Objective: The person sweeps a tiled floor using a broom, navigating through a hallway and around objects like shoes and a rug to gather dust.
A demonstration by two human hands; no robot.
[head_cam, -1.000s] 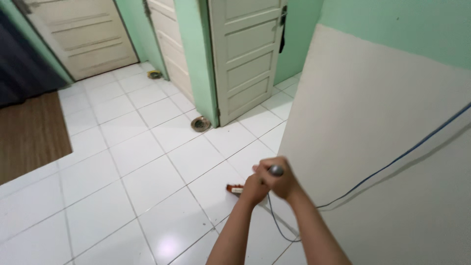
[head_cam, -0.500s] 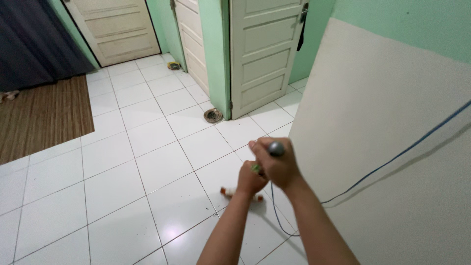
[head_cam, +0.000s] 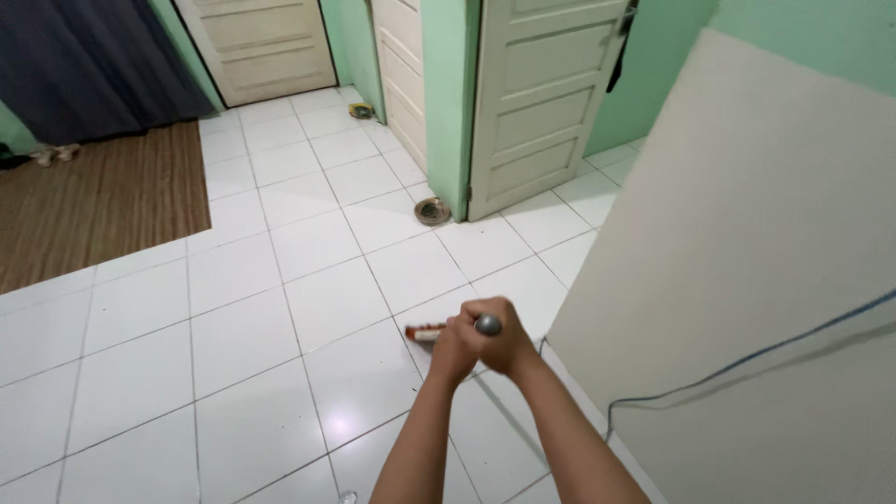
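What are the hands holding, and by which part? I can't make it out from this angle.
Both hands, left hand and right hand, clasp a long handle at its rounded grey top end. An orange object shows just beyond them; whether it is held cannot be told.

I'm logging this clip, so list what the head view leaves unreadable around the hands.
- Grey-tipped tool: only its rounded end shows; the clasped left hand and right hand hide the rest.
- Orange object on the floor: partly behind the hands, too small to identify.
- Blue cable: cut off by the right edge.
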